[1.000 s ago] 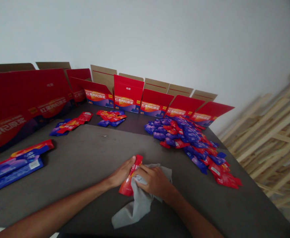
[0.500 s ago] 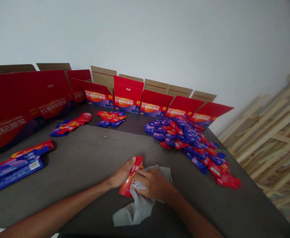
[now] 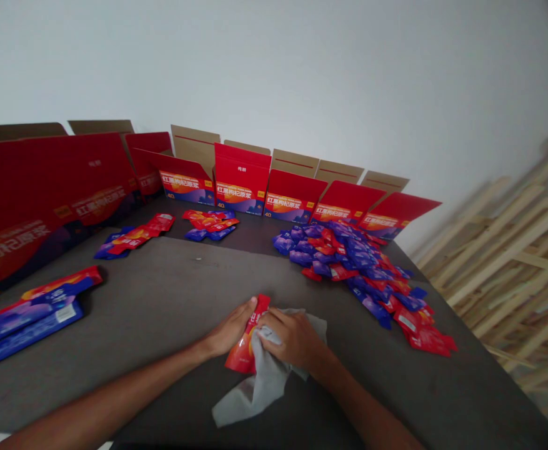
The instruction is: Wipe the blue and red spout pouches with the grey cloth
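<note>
Near the front of the dark table, my left hand (image 3: 232, 329) grips a red pouch (image 3: 242, 354) by its left side, thumb near the top end. Bunched in my right hand (image 3: 292, 337) is a grey cloth (image 3: 250, 400), pressed against the right side of the pouch. The cloth trails down toward me and also sticks out behind the right hand. Part of the pouch's printed front is covered by the fingers and cloth. To the right lies a large heap of blue and red pouches (image 3: 348, 250).
Open red cartons (image 3: 242, 181) with raised flaps line the back and left of the table (image 3: 161, 300). Smaller groups of pouches lie at left (image 3: 34, 312), rear left (image 3: 137, 234) and rear middle (image 3: 210, 222). Wooden slats (image 3: 512, 262) stand beyond the right edge.
My right hand has shifted slightly up and to the right with the cloth, uncovering more of the pouch's lower part. My left hand stays nearly in place.
</note>
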Motion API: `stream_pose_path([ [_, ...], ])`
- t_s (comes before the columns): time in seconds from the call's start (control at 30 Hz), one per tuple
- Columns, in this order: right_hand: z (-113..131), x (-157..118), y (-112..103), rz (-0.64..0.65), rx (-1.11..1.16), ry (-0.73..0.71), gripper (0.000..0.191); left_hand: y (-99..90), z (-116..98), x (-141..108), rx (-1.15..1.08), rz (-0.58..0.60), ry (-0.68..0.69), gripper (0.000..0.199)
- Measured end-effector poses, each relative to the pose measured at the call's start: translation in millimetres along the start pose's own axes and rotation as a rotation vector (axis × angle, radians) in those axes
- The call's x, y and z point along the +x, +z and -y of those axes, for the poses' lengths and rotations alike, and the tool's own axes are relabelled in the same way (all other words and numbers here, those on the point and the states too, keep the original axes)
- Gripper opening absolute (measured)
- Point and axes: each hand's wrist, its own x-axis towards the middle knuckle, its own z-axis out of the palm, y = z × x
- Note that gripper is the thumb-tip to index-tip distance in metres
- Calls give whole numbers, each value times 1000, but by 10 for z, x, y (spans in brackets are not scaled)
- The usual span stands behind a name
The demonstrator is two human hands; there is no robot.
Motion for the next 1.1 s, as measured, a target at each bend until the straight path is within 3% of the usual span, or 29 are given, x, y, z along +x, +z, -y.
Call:
stream_pose_path([
  [0.2,63,-39,18,129,26,-151,27,9,-11,-1,3,-23,5,66],
  [0.43,0,15,41,-42,-41,72,21,7,-10,-1,-71,9,2,62],
  [0.5,-9,18,30,-47,-36,78,20,3,-3,-1,-76,12,18,60],
  [0.73,56,-45,56,103,5,-153,28,3,-4,-3,-4,-26,14,64],
  [0.97,26,9,38,-32,-15,79,21,7,-17,0,-80,-6,16,57],
  [1.1,4,27,10,-59,-12,120,20,9,-22,-2,-106,10,0,55],
])
